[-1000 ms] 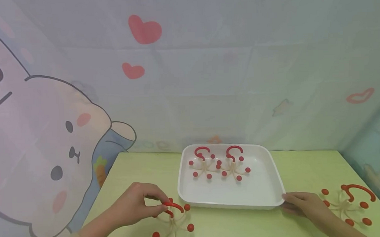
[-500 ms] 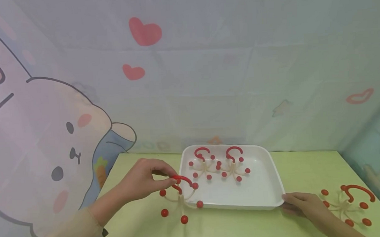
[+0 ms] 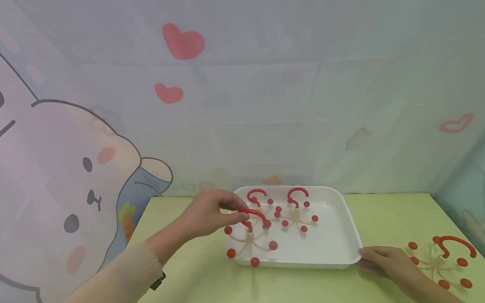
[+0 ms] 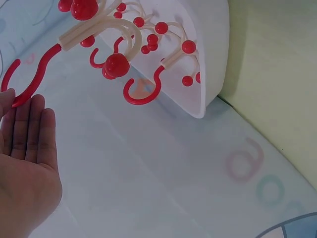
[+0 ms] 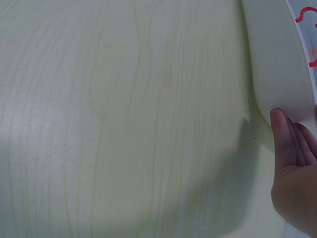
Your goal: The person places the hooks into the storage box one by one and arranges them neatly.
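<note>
In the head view my left hand (image 3: 212, 212) pinches the red hook of a cream piece (image 3: 249, 241) whose several curved arms end in red balls. The piece hangs hook-up over the left front part of a white tray (image 3: 330, 242). The left wrist view shows its red hook (image 4: 38, 77) between thumb and fingers. Two like pieces stand in the tray: one near the middle (image 3: 297, 214), another behind the held piece and partly hidden. At the tray's front right corner my right hand (image 3: 384, 260) grips the rim, thumb on top, fingers below.
Another red-hooked piece (image 3: 438, 263) stands on the pale green table (image 3: 389, 217) at right, beside the right forearm. A curtain (image 3: 257, 102) printed with a rabbit and hearts hangs right behind the table. The tray stands close to it.
My left hand has raised the hooked piece from the table's left front and carried it rightward and farther back over the tray. My right hand has stayed at the tray's corner.
</note>
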A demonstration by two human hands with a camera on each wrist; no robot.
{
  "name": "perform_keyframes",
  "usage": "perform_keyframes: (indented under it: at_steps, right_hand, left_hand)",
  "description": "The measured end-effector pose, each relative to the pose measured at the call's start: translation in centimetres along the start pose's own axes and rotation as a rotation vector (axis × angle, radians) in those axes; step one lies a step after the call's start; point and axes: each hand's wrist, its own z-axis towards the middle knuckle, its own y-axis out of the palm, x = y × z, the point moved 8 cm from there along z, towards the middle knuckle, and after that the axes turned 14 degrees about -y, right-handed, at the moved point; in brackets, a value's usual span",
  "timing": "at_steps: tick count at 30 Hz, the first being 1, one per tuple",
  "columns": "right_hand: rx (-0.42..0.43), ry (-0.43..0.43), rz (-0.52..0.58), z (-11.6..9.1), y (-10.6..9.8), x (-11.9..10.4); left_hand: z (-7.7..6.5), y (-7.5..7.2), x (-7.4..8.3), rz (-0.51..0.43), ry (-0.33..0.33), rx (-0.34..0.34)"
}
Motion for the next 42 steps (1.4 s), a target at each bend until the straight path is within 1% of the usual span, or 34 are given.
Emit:
perform_keyframes:
  at_steps: [5,8,10,16,20,26,32,39,42]
  right_hand:
    - [-0.005,-0.004,0.001,0.0,0.0,0.0]
    - [0.016,0.008,0.002,0.0,0.0,0.0]
    - [0.025,0.013,0.006,0.0,0.0,0.0]
    - [-0.009,-0.009,0.023,-0.1,0.2,-0.3]
    - [0.008,0.012,0.0,-0.1,0.1,-0.2]
    - [0.02,0.027,-0.021,-0.1,0.1,-0.3]
    - [0.022,0.038,-0.026,-0.1,0.2,-0.5]
    - [0.016,0.038,-0.023,-0.3,0.1,-0.6]
    - [0.015,0.038,-0.017,-0.3,0.1,-0.5]
  left_hand:
    - [1.3,0.6,-0.1,-0.024,-0.005,0.002]
    - [2.0,1.1,-0.3,-0.047,-0.011,-0.003]
    - [2.5,1.4,-0.5,-0.06,-0.003,-0.01]
    - [3.7,2.5,-1.3,-0.051,-0.013,-0.018]
    - [4.4,3.2,-2.0,-0.062,-0.019,-0.03]
    - [5.1,4.1,-3.3,-0.071,-0.055,-0.03]
    - [5.4,4.8,-4.1,-0.102,-0.067,-0.021]
    - [5.7,5.9,-5.0,-0.109,-0.067,-0.012]
    - [5.7,6.4,-5.4,-0.123,-0.085,-0.015]
